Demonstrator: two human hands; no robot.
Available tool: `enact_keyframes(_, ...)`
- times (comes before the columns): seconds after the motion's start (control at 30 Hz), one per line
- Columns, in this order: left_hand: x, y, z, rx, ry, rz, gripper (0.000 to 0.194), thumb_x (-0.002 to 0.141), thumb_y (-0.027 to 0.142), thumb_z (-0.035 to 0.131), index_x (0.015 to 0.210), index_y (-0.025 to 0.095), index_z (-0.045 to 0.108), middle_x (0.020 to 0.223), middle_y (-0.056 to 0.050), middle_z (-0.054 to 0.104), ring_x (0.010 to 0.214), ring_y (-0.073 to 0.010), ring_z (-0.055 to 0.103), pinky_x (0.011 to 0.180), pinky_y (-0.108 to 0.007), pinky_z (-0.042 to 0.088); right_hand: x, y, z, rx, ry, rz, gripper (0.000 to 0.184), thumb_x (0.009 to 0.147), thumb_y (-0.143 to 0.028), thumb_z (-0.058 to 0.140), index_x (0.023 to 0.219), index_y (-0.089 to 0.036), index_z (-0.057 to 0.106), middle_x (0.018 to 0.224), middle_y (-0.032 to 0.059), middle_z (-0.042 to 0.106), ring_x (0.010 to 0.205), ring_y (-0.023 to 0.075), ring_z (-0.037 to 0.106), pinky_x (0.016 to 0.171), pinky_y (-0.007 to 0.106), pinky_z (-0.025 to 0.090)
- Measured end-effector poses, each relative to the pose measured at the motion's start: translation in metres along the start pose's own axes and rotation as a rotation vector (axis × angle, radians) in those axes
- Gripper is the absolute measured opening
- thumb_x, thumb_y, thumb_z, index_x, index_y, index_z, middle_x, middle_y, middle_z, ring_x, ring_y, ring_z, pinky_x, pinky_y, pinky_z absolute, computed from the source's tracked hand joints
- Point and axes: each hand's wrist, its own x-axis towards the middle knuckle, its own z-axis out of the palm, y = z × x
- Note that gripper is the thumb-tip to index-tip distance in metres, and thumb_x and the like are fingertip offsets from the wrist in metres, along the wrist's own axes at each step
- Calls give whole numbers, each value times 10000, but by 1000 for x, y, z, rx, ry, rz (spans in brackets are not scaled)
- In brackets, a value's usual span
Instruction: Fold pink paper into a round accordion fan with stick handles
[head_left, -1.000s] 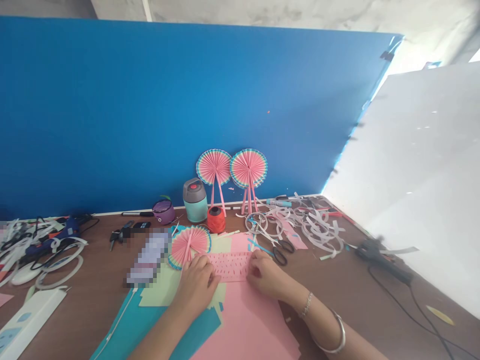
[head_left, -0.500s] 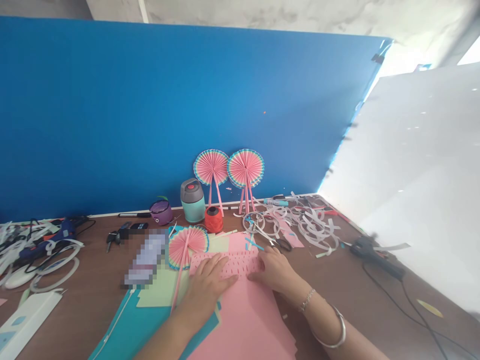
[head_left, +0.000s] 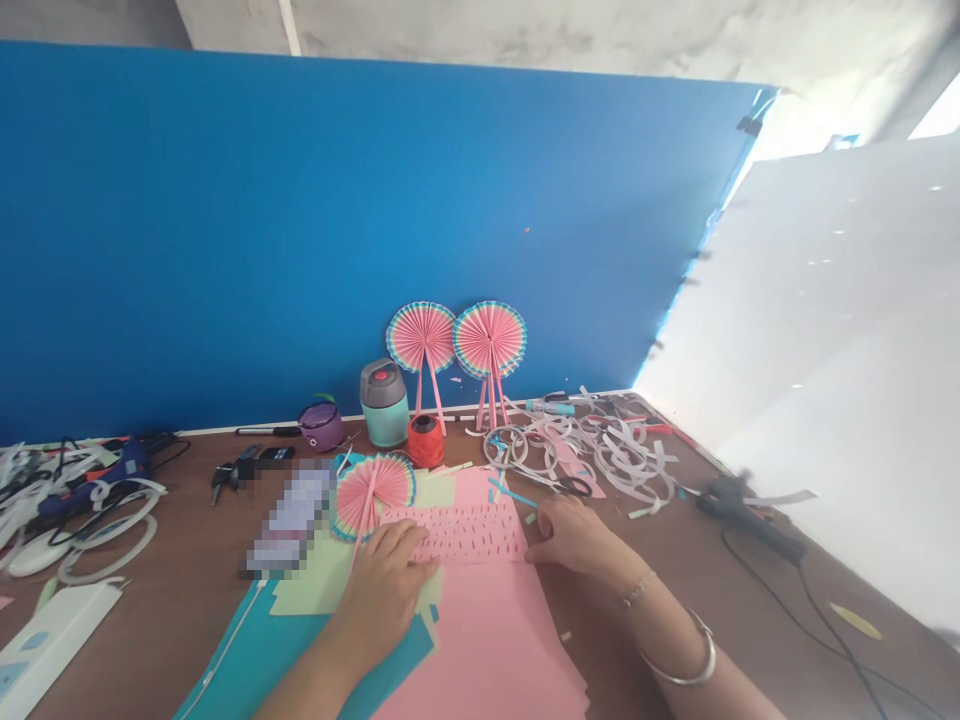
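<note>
A pink strip of paper with red dashes [head_left: 474,530] lies across the pink sheets [head_left: 495,640]. My left hand [head_left: 386,580] rests on the strip's left end, fingers stretched out and flat. At the right end is my right hand [head_left: 574,535], its thumb by the strip's edge and its bent fingers apart from the thumb; I see nothing held in it. A folded paper fan [head_left: 375,495] with a pink stick lies just beyond my left hand. Pale green paper [head_left: 307,585] and blue paper [head_left: 247,640] spread out beneath.
Two round paper fans [head_left: 490,340] stand against the blue board [head_left: 300,220]. Before them are a teal jar [head_left: 385,415] and a red spool [head_left: 426,442]. White paper strips [head_left: 630,455] and scissors [head_left: 576,487] lie right, near a black glue gun [head_left: 750,515]. A blurred phone [head_left: 292,520] lies left.
My left hand has slid left and nearer me along the strip. My right hand has shifted right, off the strip's top, so more of the dashed pattern shows.
</note>
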Motion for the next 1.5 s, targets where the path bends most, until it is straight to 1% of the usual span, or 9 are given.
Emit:
enact_keyframes(0.07, 2, 4, -5, -16, -7, -10, 387, 755, 2, 460, 942, 262, 679, 1067, -48, 594, 1063, -232, 453, 904, -418, 364, -2, -9, 2, 22, 85, -133, 101, 622, -183, 620, 703, -186, 559, 814, 33, 571, 786, 197, 499, 656, 283, 356)
enact_keyframes(0.2, 4, 8, -9, -23, -18, -26, 400, 746, -8, 449, 936, 263, 672, 1017, -49, 572, 1012, -225, 456, 861, -396, 374, -13, -42, 8, 38, 219, -440, 319, 638, -23, 456, 861, -190, 611, 991, 58, 599, 937, 209, 502, 784, 332, 363)
enact_keyframes(0.3, 3, 8, -9, -17, -29, -45, 410, 752, 0, 450, 954, 281, 670, 992, -46, 558, 986, -220, 454, 841, -382, 375, -23, -62, 18, 73, 147, -691, 396, 741, -60, 426, 1066, -203, 603, 1172, 60, 582, 1070, 216, 484, 922, 364, 349)
enact_keyframes(0.37, 3, 7, -7, -6, -37, -56, 436, 752, 5, 454, 1003, 298, 658, 991, -45, 552, 982, -220, 450, 842, -381, 371, -25, -65, 27, 80, 27, -770, 464, 787, -101, 426, 1234, -177, 525, 1266, 72, 549, 1176, 216, 447, 1006, 353, 323)
enact_keyframes(0.5, 1, 6, -2, 39, -54, -99, 499, 750, 16, 456, 1116, 320, 605, 1066, -50, 544, 1025, -230, 437, 875, -401, 358, -22, -60, 42, 8, -9, -649, 510, 840, -220, 464, 1340, -122, 439, 1391, 114, 442, 1291, 272, 355, 1073, 410, 273)
enact_keyframes(0.7, 2, 9, -4, 69, -50, -150, 493, 739, 32, 449, 1146, 271, 594, 1066, -64, 550, 1019, -223, 445, 883, -393, 359, -20, -62, 34, -120, 20, -525, 363, 868, -218, 451, 1194, -131, 585, 1421, 136, 397, 1317, 319, 312, 1042, 475, 292)
enact_keyframes(0.87, 1, 12, -4, 139, -78, -190, 452, 754, 47, 434, 1126, 230, 613, 1081, -82, 581, 993, -229, 475, 854, -399, 364, -23, -67, 28, -152, 28, -526, 340, 868, -167, 423, 1162, -142, 592, 1342, 147, 478, 1259, 310, 373, 990, 459, 341)
enact_keyframes(1.17, -4, 21, 14, 328, -75, -266, 426, 760, 24, 420, 1115, 131, 630, 1137, -130, 607, 1043, -279, 493, 881, -443, 350, -22, -67, 28, -171, 30, -522, 321, 861, -159, 427, 1137, -160, 590, 1251, 145, 525, 1195, 290, 410, 928, 426, 367)
enact_keyframes(1.5, -1, 25, -1, 306, -147, -376, 376, 758, 17, 396, 1015, 100, 658, 982, -131, 632, 927, -278, 524, 786, -419, 380, -20, -69, 28, -210, 15, -517, 305, 795, -63, 407, 1009, -156, 603, 1074, 125, 554, 971, 246, 457, 789, 354, 352)
